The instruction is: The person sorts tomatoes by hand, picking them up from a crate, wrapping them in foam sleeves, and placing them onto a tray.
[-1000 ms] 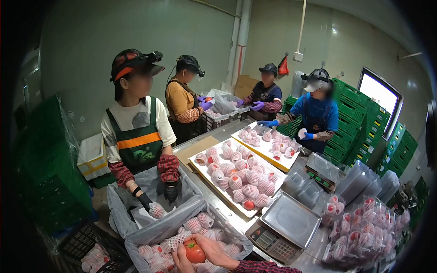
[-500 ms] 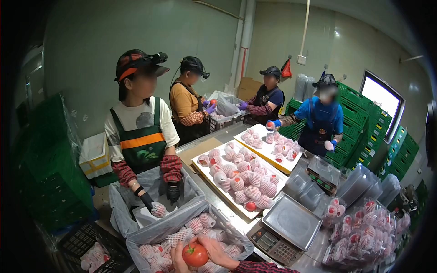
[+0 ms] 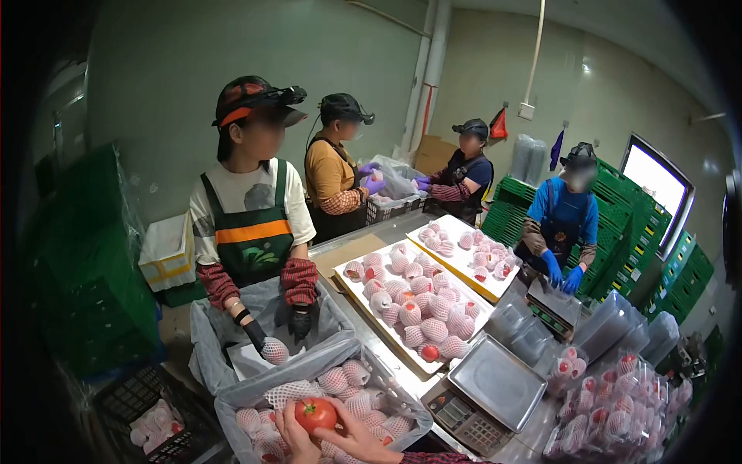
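A bare red tomato point(image 3: 316, 415) with a green stem end is held between my two hands, over a lined crate point(image 3: 417, 425) of tomatoes in pink-and-white foam nets. My left hand point(image 3: 294, 435) grips its left side and underside. The fingers of my right hand point(image 3: 354, 439) are wrapped against its right side. An empty-looking white foam net point(image 3: 289, 394) lies just behind the tomato, close to my left fingertips. Netted tomatoes point(image 3: 332, 379) surround my hands in the crate.
Across from me a person point(image 3: 251, 224) in black gloves holds a netted tomato point(image 3: 274, 350) in another lined crate point(image 3: 202, 325). A scale point(image 3: 498, 383) and a white tray point(image 3: 386, 325) of netted tomatoes stand on the metal table. Bagged tomatoes point(image 3: 610, 410) lie right; more people work behind.
My hands and the tomato have moved left and up, and my right hand sits closer round it. The person in blue has lowered both gloved hands to a scale. The view has shifted slightly.
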A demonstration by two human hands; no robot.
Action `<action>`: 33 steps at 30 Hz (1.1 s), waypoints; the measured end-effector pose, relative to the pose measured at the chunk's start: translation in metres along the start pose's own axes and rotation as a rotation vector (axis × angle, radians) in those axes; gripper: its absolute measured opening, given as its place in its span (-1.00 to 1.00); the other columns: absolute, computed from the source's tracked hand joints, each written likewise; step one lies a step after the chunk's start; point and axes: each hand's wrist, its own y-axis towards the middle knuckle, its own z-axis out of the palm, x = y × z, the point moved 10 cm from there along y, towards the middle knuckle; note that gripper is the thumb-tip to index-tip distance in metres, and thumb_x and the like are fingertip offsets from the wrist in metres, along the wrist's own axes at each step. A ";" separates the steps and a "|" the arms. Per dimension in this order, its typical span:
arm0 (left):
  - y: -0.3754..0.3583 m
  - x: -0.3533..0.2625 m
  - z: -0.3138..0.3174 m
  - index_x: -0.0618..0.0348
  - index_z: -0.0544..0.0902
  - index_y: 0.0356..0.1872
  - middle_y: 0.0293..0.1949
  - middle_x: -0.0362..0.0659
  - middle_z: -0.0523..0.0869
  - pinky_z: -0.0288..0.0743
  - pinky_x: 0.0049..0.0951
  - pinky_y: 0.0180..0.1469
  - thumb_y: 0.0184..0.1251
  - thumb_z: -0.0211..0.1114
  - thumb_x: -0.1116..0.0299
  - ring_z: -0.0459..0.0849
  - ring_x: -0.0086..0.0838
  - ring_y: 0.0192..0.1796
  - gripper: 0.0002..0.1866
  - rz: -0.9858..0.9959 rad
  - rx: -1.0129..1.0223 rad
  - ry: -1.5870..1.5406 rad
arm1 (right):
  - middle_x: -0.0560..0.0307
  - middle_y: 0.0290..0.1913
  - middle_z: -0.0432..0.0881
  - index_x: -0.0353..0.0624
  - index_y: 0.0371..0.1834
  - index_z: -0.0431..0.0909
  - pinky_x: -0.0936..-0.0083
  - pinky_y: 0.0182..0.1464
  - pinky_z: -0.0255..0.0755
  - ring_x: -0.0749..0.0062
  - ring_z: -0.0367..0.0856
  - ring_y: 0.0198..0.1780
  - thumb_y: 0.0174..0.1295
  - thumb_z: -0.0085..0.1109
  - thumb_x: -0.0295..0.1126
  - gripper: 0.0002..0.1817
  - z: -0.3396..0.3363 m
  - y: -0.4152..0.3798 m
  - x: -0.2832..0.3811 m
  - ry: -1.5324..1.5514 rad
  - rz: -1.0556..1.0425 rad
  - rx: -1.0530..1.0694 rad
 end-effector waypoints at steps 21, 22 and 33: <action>-0.002 -0.021 0.016 0.39 0.66 -0.31 -0.56 -0.12 0.51 0.35 -0.27 -0.37 0.69 0.06 0.07 0.47 -0.48 -0.46 -0.48 -0.322 -0.011 -0.360 | 0.05 -0.02 0.57 0.09 0.58 0.12 0.57 -0.42 0.39 0.53 0.42 -0.46 0.61 -0.04 0.03 -0.40 -0.021 0.011 -0.020 0.250 0.305 0.045; 0.018 -0.039 0.014 0.41 0.64 -0.36 -0.59 -0.17 0.41 0.29 -0.27 -0.40 0.69 0.08 0.11 0.37 -0.54 -0.47 -0.48 -0.463 0.153 -0.540 | 0.04 0.00 0.57 0.09 0.56 0.14 0.57 -0.42 0.38 0.55 0.41 -0.46 0.58 0.02 0.04 -0.38 -0.026 0.009 -0.027 0.221 0.303 0.011; -0.005 0.025 0.031 0.06 0.38 -0.64 -0.59 -0.45 0.32 0.03 -0.44 -0.50 0.62 0.23 0.13 0.19 -0.75 -0.49 -0.47 -0.727 0.201 -0.829 | -0.05 -0.26 0.66 -0.21 0.45 0.38 0.63 -0.67 0.07 0.55 0.27 -0.68 0.46 -0.32 0.47 -0.06 -0.015 -0.006 -0.025 1.208 0.668 0.199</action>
